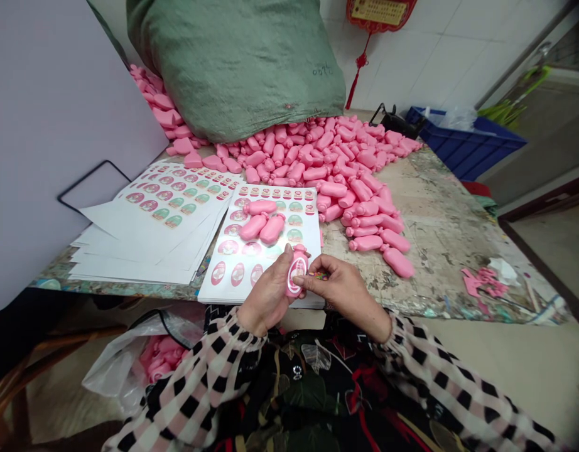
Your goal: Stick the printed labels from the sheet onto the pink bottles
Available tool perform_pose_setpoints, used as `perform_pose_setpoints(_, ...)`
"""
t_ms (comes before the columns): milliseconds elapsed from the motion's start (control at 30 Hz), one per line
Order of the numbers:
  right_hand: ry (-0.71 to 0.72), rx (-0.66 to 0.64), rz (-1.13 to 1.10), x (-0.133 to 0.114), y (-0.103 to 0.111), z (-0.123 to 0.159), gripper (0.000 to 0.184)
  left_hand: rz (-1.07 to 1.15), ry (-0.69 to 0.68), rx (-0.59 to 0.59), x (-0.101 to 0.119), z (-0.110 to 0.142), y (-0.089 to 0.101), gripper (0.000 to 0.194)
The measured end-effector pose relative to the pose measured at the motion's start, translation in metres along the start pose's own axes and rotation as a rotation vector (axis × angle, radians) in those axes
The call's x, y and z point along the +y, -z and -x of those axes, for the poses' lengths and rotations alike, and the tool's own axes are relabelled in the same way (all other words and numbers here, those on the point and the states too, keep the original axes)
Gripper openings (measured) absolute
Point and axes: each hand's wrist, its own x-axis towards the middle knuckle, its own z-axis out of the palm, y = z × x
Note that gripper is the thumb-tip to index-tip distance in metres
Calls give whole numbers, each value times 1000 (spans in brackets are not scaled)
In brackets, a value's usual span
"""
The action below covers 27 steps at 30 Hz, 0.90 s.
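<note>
My left hand (265, 295) is closed round a small pink bottle (297, 270) held upright just above the table's near edge. An oval sticker sits on the bottle's front. My right hand (339, 289) presses its fingertips against that sticker from the right. Directly behind the hands lies a sticker sheet (245, 257) with several oval labels, and three pink bottles (261, 223) rest on it.
A big heap of pink bottles (336, 163) spreads over the worn table (440, 220), spilling from a green sack (237, 63). A stack of sticker sheets (152, 226) lies at left. A plastic bag with pink bottles (151, 358) hangs below. A blue crate (463, 144) stands at back right.
</note>
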Motion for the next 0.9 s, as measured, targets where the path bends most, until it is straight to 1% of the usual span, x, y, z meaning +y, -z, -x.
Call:
perform_pose_setpoints(67, 35, 32, 192, 2, 4, 1, 24, -19, -11, 2, 1, 1, 0, 43)
perform_pose_setpoints(133, 60, 70, 336, 5, 8, 1, 26, -40, -21, 34, 4, 2, 0, 42)
perform_pose_setpoints(200, 59, 81, 360, 10, 12, 1, 29, -62, -40, 64, 8, 3, 1, 43)
perform_pose_setpoints(233, 49, 79, 313, 12, 12, 1, 31, -65, -55, 68, 10, 4, 2, 44)
perform_pose_setpoints(300, 17, 97, 121, 14, 9, 2, 33, -43, -79, 59, 10, 3, 2, 45)
perform_pose_setpoints(400, 17, 197, -184, 11, -5, 5, 34, 73, -72, 62, 6, 1, -1, 45)
perform_pose_setpoints(433, 39, 206, -234, 10, -11, 7, 32, 128, -57, 69, 4, 0, -3, 43)
perform_pose_setpoints(500, 81, 188, -265, 8, -22, 11, 27, 234, -15, 84, 1, -1, -7, 39)
perform_pose_setpoints(600, 74, 156, -333, 10, -32, 13, 26, 335, 24, 116, -2, -1, -10, 33)
perform_pose_setpoints(700, -13, 111, -538, 11, -34, 9, 30, 334, 0, 142, -5, 0, -9, 31)
perform_pose_setpoints(767, -70, 89, -663, 11, -32, 4, 32, 289, 0, 119, -8, 2, -8, 31)
perform_pose_setpoints(833, -87, 102, -726, 10, -29, 0, 34, 248, 29, 95, -10, 2, -7, 32)
perform_pose_setpoints(900, -75, 128, -732, 9, -26, -3, 34, 228, 64, 91, -11, 3, -7, 33)
